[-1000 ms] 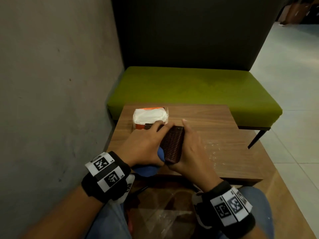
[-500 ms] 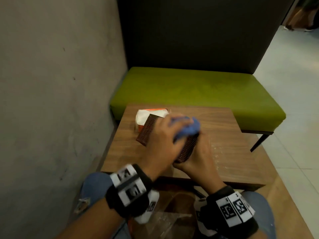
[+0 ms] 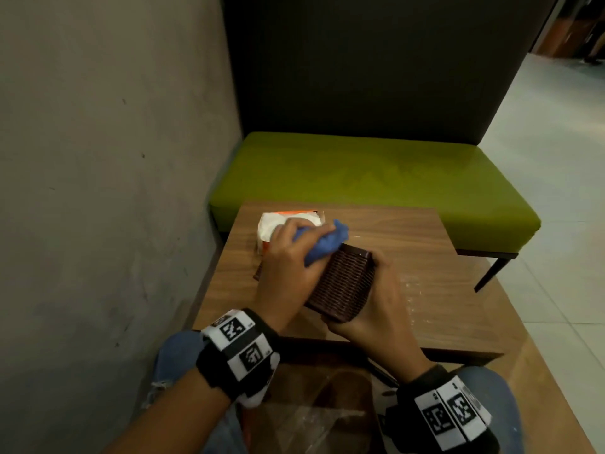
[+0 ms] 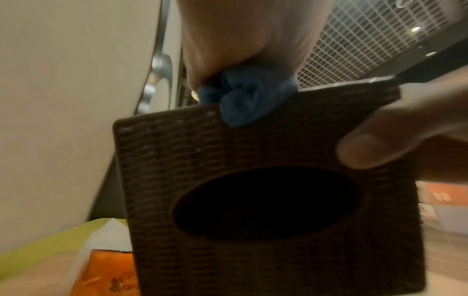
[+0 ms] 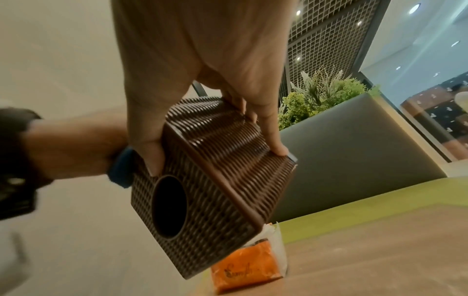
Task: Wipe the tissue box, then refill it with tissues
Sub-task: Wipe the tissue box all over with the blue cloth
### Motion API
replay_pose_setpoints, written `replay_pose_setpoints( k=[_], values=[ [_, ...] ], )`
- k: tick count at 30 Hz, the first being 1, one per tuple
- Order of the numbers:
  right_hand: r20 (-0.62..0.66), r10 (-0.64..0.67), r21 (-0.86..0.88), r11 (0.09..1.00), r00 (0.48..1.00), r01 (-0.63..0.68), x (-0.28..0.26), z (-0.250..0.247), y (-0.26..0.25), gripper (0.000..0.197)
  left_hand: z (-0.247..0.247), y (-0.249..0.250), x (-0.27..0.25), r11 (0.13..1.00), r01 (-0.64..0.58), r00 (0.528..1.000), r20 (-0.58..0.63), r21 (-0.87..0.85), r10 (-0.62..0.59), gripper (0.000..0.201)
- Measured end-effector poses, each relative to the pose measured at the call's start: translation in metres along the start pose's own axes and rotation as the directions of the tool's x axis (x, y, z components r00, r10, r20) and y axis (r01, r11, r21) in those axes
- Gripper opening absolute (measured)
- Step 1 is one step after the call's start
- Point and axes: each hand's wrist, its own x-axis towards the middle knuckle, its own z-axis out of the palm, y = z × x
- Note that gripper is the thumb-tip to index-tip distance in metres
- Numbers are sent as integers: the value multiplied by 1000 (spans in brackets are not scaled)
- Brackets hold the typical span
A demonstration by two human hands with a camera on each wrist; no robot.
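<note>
Box is up off the table rn — brown woven-look thing, tilted, oval opening facing away from the person toward the tissue pack. Right hand is clamped on it from the right side: in the right wrist view the thumb sits next to the opening and the other fingers wrap over the ribbed side. Left hand has its fingers curled round a bunched blue cloth and is pressing it against the box's upper edge/left side. Left wrist view shows the cloth sitting right on the top rim.

So imo we're in step 1, the wiping part, w/ no refill started yet. Inside of the box looks dark through the hole, can't tell if anything's in there, prob empty.

Tissue pack — white tissues in an orange wrapper — sits on the table just behind the hands, near the wall side, top looks already open.

Next move prob needs: finish the remaining faces (rotate w/ the right hand so the cloth reaches them), drop the cloth, then get at the pack. Tissues are floppy, so pulling the stack out in one piece will take some care.
</note>
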Motion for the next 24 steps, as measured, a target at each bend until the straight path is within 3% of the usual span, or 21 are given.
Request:
replay_pose_setpoints(
  k=[2,4,5,7,8,10,12,13,15,17,18,20,22,24],
  values=[
    [15,5,-8,1000,1000,-4,2,-2,-1,90,4,8,-2,999,16,998,-53,-46,-18,37],
    [37,75,0,997,997,-75,2,-7,6,88,7,24,-22,983,-172,984,33,-63,174,45],
    [52,128,24,991,990,-130,0,-9,5,86,7,29,-33,958,-277,955,87,-73,283,45],
    [42,104,19,994,994,-105,0,-10,4,91,4,20,-34,934,-351,925,127,-73,358,42],
    [37,53,-6,999,998,-53,-1,-10,4,94,5,10,-26,955,-290,951,97,-57,295,40],
    [8,1,-46,999,1000,0,-1,-9,2,96,6,-8,-6,997,-28,999,-44,-66,25,34],
    [-12,-6,-58,998,1000,5,1,-9,-1,96,8,-11,2,986,132,980,-138,-98,-145,30],
    [-21,-9,-61,998,1000,7,1,-8,0,95,12,-2,-1,988,132,982,-126,-83,-142,32],
    [6,-17,-80,997,1000,18,3,-8,-1,93,16,26,-16,997,-38,999,-8,-61,37,40],
    [44,-34,-89,995,998,37,3,-6,-1,92,16,33,-20,980,-185,976,103,-74,192,45],
    [28,-32,-63,997,999,34,1,-7,-2,93,16,26,-13,981,-183,977,104,-63,189,44],
    [4,-34,-50,998,999,34,-2,-8,-3,94,15,6,3,999,-2,1000,-7,-32,2,41],
    [-9,-39,-64,997,999,38,-2,-8,-5,93,16,-3,7,990,138,987,-82,-19,-139,37],
    [-7,-41,-68,997,999,41,3,-6,-4,91,22,13,-5,999,31,999,-28,-19,-31,39]
  ],
)
